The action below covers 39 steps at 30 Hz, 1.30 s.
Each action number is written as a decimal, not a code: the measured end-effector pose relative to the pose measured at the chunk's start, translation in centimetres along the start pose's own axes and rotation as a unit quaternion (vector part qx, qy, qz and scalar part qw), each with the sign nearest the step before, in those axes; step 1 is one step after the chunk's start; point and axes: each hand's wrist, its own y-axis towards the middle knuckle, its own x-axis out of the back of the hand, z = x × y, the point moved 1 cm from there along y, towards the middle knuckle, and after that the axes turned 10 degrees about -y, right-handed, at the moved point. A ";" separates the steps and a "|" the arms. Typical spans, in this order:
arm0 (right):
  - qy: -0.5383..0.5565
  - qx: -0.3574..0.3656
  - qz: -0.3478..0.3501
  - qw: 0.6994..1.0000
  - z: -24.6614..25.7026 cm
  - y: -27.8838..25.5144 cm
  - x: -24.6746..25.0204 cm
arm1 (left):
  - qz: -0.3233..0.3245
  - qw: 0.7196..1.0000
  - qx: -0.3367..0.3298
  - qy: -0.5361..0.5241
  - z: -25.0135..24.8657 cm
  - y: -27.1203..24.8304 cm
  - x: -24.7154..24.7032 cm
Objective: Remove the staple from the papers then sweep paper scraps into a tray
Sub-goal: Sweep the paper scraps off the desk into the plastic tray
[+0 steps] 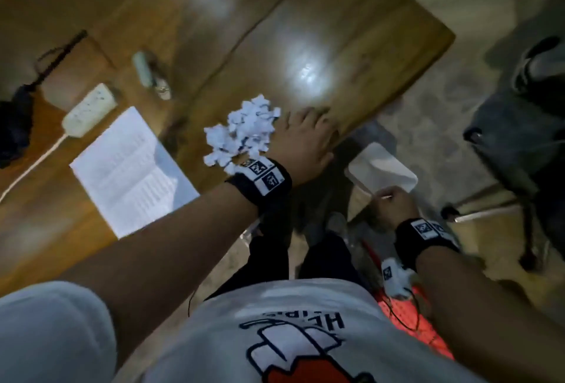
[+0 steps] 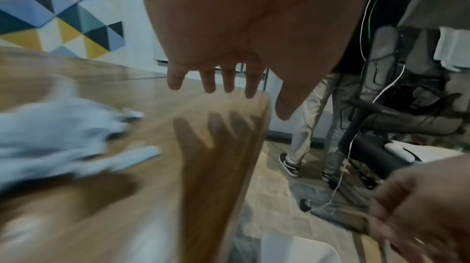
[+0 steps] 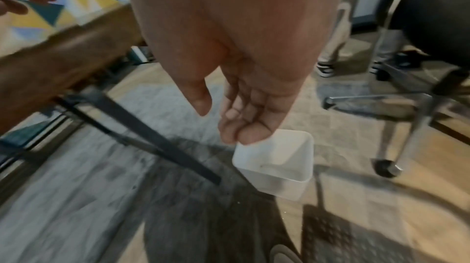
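A heap of white paper scraps (image 1: 241, 132) lies on the wooden table (image 1: 336, 31) near its front edge. My left hand (image 1: 305, 133) sits just right of the heap, fingers straight and spread (image 2: 223, 86), palm down over the table top. The scraps (image 2: 63, 132) look blurred in the left wrist view. My right hand (image 1: 393, 199) is below the table edge and grips the rim of a white plastic tray (image 1: 382, 168). Its fingers (image 3: 241, 130) curl over the near wall of the tray (image 3: 279, 166). The stack of papers (image 1: 128, 168) lies open on the table to the left.
A white power strip (image 1: 88, 110) with its cord lies beyond the papers. A pale green tool (image 1: 143, 69) sits further back. An office chair (image 1: 519, 138) stands on the floor at the right. A black table leg (image 3: 142, 130) slants beside the tray. Someone's legs (image 2: 305, 126) stand beyond the table.
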 end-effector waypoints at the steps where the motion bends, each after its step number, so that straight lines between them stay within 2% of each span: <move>1: 0.000 -0.027 0.018 0.999 -1.7 1.3 0.0 | -0.002 1.000 0.000 0.017 -1.4 1.9 -0.5; 3: 0.004 -0.050 0.045 0.998 -4.3 3.8 0.0 | -0.008 1.000 0.000 0.025 -3.4 5.1 -1.8; 5: 0.034 -0.094 0.036 0.994 -6.5 7.0 -0.2 | -0.013 1.000 0.006 0.026 -4.2 7.6 -3.5; 8: 0.104 -0.196 -0.008 0.975 -9.6 11.4 -1.6 | -0.034 0.998 0.009 0.051 -3.9 8.4 -5.3; 12: 0.134 -0.288 0.008 0.948 -12.6 18.2 -7.4 | -0.049 0.996 0.011 0.074 -3.7 8.3 -6.4; 16: 0.131 -0.312 0.011 0.941 -13.9 24.5 -12.1 | -0.057 0.994 0.017 0.094 -3.7 8.3 -6.6; 21: 0.083 -0.274 0.030 0.958 -19.3 31.2 -16.7 | -0.077 0.991 0.016 0.109 -3.3 8.2 -7.1; 25: 0.024 -0.203 0.028 0.978 -17.1 26.6 -13.9 | -0.073 0.990 0.018 0.116 -3.6 8.1 -6.7; 27: 0.027 -0.208 0.006 0.978 -15.7 23.3 -12.1 | -0.052 0.992 0.019 0.114 -3.8 8.2 -6.4; 29: 0.039 -0.200 -0.012 0.979 -13.7 20.1 -9.2 | -0.033 0.994 0.027 0.103 -3.9 8.2 -6.0; 32: 0.039 -0.149 -0.022 0.988 -10.4 14.9 -3.6 | -0.002 0.996 0.030 0.082 -4.1 8.2 -5.4; 36: 0.004 -0.075 -0.046 0.996 -8.7 8.4 3.4 | 0.050 0.996 0.038 0.059 -4.5 8.3 -4.4; 39: -0.040 -0.022 -0.057 0.997 -6.6 5.1 6.8 | 0.092 0.994 0.042 0.035 -5.0 8.7 -2.4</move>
